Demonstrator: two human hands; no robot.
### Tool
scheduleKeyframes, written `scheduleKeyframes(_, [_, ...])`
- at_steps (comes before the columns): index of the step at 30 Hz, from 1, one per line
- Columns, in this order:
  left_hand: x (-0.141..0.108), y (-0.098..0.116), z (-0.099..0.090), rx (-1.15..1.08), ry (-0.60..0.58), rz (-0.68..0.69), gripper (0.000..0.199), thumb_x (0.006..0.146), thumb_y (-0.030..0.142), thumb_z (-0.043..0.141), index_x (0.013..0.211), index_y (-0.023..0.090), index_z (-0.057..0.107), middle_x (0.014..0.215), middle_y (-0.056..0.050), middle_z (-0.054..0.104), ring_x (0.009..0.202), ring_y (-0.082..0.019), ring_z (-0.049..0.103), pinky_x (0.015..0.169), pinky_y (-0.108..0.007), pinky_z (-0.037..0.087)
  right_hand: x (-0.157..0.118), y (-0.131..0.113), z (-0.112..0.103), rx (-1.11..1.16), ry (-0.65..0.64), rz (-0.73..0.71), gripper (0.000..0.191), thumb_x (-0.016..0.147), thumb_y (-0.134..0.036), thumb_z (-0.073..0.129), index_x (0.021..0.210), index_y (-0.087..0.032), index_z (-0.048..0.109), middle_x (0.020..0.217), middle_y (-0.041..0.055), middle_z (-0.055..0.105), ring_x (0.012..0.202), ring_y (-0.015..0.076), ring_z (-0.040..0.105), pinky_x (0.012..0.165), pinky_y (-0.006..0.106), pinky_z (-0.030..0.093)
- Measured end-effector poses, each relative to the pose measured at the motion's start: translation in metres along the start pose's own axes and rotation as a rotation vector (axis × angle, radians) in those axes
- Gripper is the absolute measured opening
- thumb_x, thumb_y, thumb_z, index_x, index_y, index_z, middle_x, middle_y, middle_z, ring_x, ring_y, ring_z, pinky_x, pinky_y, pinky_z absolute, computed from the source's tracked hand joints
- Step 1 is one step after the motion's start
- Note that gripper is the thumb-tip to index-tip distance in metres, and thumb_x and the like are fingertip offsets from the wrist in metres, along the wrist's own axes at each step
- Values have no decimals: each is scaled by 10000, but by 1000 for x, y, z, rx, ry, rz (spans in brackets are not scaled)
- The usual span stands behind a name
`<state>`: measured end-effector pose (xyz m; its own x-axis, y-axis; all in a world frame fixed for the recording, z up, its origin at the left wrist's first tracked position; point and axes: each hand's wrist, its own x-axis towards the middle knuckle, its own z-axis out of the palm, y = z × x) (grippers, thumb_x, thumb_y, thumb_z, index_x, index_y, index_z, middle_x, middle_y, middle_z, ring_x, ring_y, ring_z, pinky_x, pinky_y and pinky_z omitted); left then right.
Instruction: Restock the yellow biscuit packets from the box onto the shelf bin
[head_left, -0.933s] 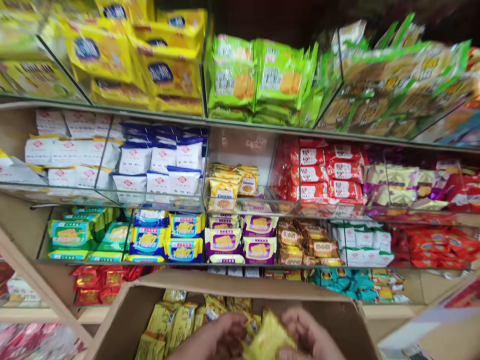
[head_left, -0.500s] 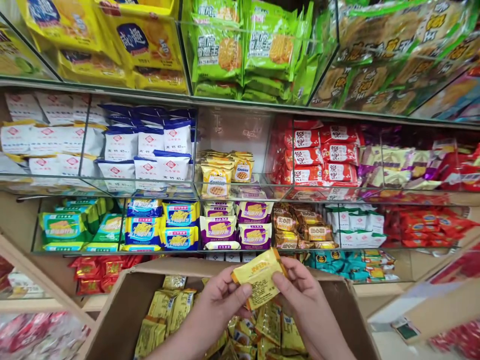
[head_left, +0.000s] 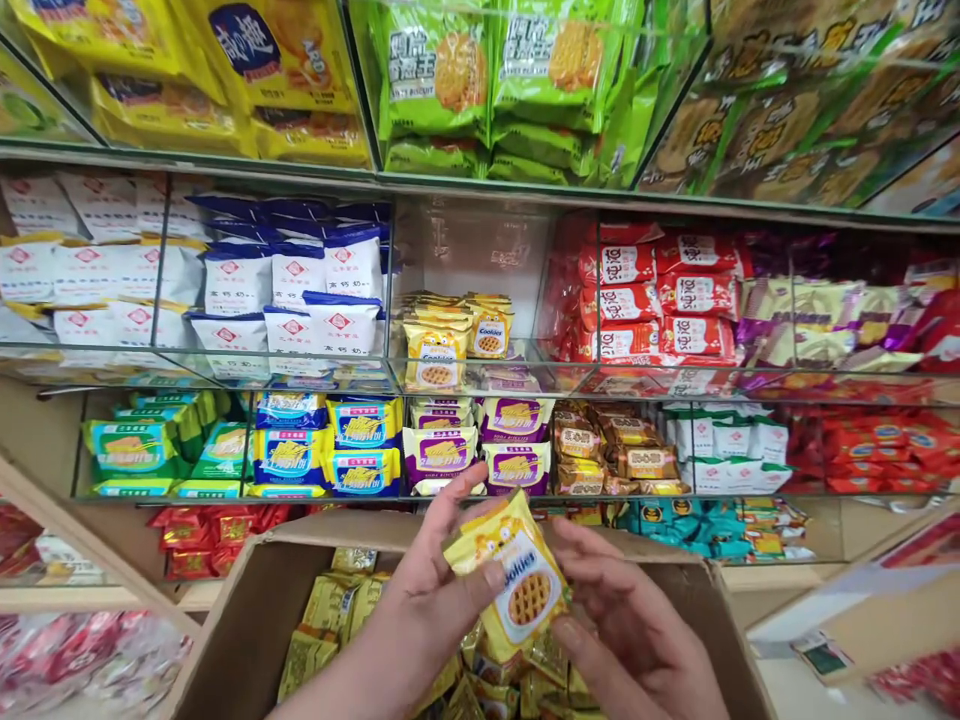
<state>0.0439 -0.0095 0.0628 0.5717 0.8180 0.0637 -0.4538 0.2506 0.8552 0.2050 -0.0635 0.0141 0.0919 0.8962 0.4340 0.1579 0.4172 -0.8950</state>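
A yellow cookie packet (head_left: 529, 595) is at the lower centre of the frame, printed face up, above an open cardboard box (head_left: 259, 610). The left hand (head_left: 442, 590) grips it, thumb pressed across the front and fingers behind its left side. The right hand (head_left: 630, 620) is partly open and curved around the packet's right edge; its thumb tip lies close to the lower right corner, though whether it touches cannot be told. The packet's long axis slants from upper left to lower right, and the left hand is the nearer one. Similar-looking cookie packs (head_left: 435, 350) sit on the shelf at the middle of the frame, above and slightly left of the held one.
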Motion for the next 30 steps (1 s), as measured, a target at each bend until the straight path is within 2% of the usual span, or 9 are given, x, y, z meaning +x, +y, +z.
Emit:
scheduleKeyframes(3, [2, 4, 5, 115, -83, 42, 585, 775, 196, 585, 1249, 394, 307, 1219, -4, 501, 958, -160, 572, 816, -274, 450, 16, -12, -4, -72, 26, 47, 318, 749, -251, 584, 1051, -231, 490, 1122, 109, 552, 948, 197, 569, 752, 288, 503])
scheduleKeyframes(8, [11, 32, 25, 461, -169, 246, 495, 838, 185, 479, 1250, 379, 284, 1299, -25, 410, 1097, -182, 483, 912, -340, 414, 55, -62, -10, -248, 61, 38, 458, 751, -299, 566, 1154, -269, 350, 961, 57, 593, 747, 139, 562, 634, 265, 488])
scheduleKeyframes(14, [29, 65, 25, 627, -4, 694, 550, 816, 139, 474, 1255, 370, 236, 1320, -11, 349, 1202, -182, 375, 975, -359, 384, 110, -114, -24, -296, -149, -190, 402, 770, -269, 542, 1123, -259, 348, 829, 16, 555, 639, 111, 530, 526, 225, 458])
scheduleKeyframes(17, [38, 84, 9, 858, 167, 867, 487, 794, 129, 491, 1210, 321, 327, 1281, -23, 399, 1156, -178, 427, 974, -368, 381, 138, -129, -27, -597, 26, -408, 416, 774, -243, 522, 1157, -246, 362, 876, 38, 542, 657, 129, 543, 565, 259, 468])
scheduleKeyframes(20, [54, 113, 2, 1331, 148, 1021, 232, 813, 120, 430, 995, 223, 530, 1163, -43, 513, 1124, -167, 450, 968, -345, 372, 178, -134, -23, -1098, 170, -469, 367, 771, -203, 494, 1133, -199, 430, 925, 87, 567, 701, 177, 565, 657, 328, 462])
scheduleKeyframes(22, [75, 134, 10, 1683, 70, 950, 216, 830, 150, 399, 977, 191, 552, 1165, -59, 520, 1123, -166, 446, 974, -328, 357, 210, -132, -14, -1350, 158, -374, 351, 764, -157, 466, 1114, -151, 447, 909, 128, 593, 767, 234, 585, 689, 361, 453])
scheduleKeyframes(24, [105, 151, 25, 2055, 91, 616, 266, 833, 242, 426, 1069, 164, 524, 1263, -86, 445, 1178, -211, 389, 1007, -356, 304, 242, -125, -2, -1487, 128, -220, 349, 755, -113, 442, 1104, -103, 443, 918, 169, 601, 841, 279, 589, 699, 367, 451])
scheduleKeyframes(27, [156, 163, 44, 2167, 154, 333, 435, 749, 249, 581, 1149, 109, 483, 1241, -150, 460, 1156, -296, 405, 955, -455, 337, 284, -106, 14, -1542, 58, -5, 293, 789, -91, 398, 1071, -60, 469, 976, 203, 595, 939, 276, 575, 740, 340, 453])
scheduleKeyframes(30, [198, 163, 45, 2193, 219, 149, 445, 777, 271, 575, 1188, 158, 447, 1268, -110, 438, 1153, -278, 411, 932, -508, 340, 315, -85, 21, -1526, -12, 122, 266, 857, -166, 381, 1077, -62, 490, 998, 174, 598, 929, 226, 584, 728, 321, 478])
